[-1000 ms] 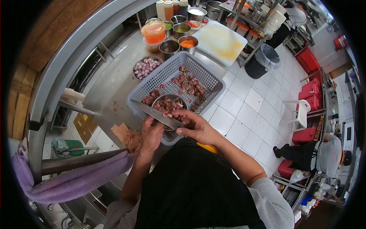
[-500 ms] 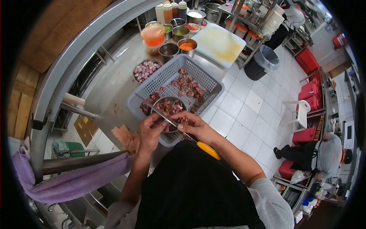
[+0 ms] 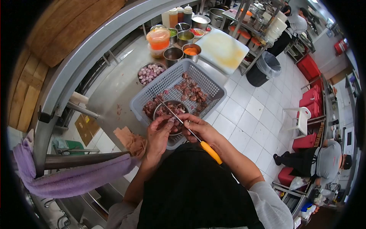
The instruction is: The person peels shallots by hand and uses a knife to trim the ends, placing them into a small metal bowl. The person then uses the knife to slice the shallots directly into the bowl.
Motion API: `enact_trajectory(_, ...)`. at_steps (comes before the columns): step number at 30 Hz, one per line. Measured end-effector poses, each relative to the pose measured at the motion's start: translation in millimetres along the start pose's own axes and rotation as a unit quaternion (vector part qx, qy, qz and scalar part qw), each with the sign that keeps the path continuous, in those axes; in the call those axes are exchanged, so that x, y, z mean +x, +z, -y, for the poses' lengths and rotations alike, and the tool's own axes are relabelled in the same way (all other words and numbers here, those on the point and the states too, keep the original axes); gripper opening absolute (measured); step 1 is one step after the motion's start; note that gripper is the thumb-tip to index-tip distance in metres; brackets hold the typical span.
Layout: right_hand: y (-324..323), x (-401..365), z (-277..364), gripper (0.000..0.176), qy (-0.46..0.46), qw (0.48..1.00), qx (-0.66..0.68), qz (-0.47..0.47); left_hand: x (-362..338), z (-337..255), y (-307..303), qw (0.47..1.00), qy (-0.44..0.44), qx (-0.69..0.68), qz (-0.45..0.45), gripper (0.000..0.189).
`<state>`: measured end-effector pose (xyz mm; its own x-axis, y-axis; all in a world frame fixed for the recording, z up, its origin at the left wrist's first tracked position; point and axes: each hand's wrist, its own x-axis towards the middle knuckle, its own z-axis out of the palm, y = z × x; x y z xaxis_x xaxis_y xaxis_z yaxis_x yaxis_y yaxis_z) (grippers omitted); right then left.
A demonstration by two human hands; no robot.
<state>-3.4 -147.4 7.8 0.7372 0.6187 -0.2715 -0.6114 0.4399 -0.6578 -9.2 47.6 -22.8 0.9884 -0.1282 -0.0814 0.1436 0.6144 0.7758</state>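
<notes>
My right hand [image 3: 199,129] grips a knife [image 3: 211,152] with a yellow handle, its thin blade slanting up and left over a steel bowl. Close against the blade, my left hand [image 3: 158,134] pinches a small shallot [image 3: 172,120] between thumb and fingers; the fingers partly cover it. Below both hands sits the bowl [image 3: 155,111], with reddish-purple shallots and skins inside. It stands in a grey perforated plastic basket [image 3: 218,91], where brown-red skins [image 3: 189,89] lie in loose heaps. Outside the basket, another metal bowl [image 3: 139,79] holds peeled shallots.
Metal containers, an orange-filled tub [image 3: 158,38] and squeeze bottles [image 3: 180,15] line the counter's back. A white cutting board [image 3: 219,49] lies behind the basket. Crumpled brown paper [image 3: 130,140] is left of my hands. A purple towel [image 3: 76,175] hangs on a rail. A person [image 3: 329,160] stands at right.
The view has shifted slightly, so the counter appears lower and further right. My hands have moved a little right, and the blade now points up more steeply.
</notes>
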Motion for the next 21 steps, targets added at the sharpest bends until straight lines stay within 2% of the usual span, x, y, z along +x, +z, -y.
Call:
enact_trajectory(3,-1.9,-0.7,2.8,0.038,-0.016,0.999,-0.032,-0.005,1.4,3.7,-6.6,1.0,-0.013,0.014,-0.012,0.024)
enact_trajectory(6,2.4,-2.1,3.1,0.041,-0.009,0.998,-0.046,-0.037,2.3,10.6,-13.7,0.999,-0.02,-0.037,0.002,0.024)
enact_trajectory(13,10.5,-3.1,1.2,0.046,-0.024,0.996,-0.08,-0.007,3.7,16.5,-8.7,0.996,-0.023,-0.085,-0.011,0.02)
enact_trajectory(18,8.6,-2.0,-0.7,0.043,-0.012,0.997,-0.071,-0.004,1.2,13.4,-8.3,0.996,-0.019,-0.079,-0.023,0.021)
enact_trajectory(21,7.1,-2.1,0.4,0.04,-0.01,0.998,-0.065,0.01,0.5,10.6,-10.2,0.997,-0.023,-0.075,0.003,0.02)
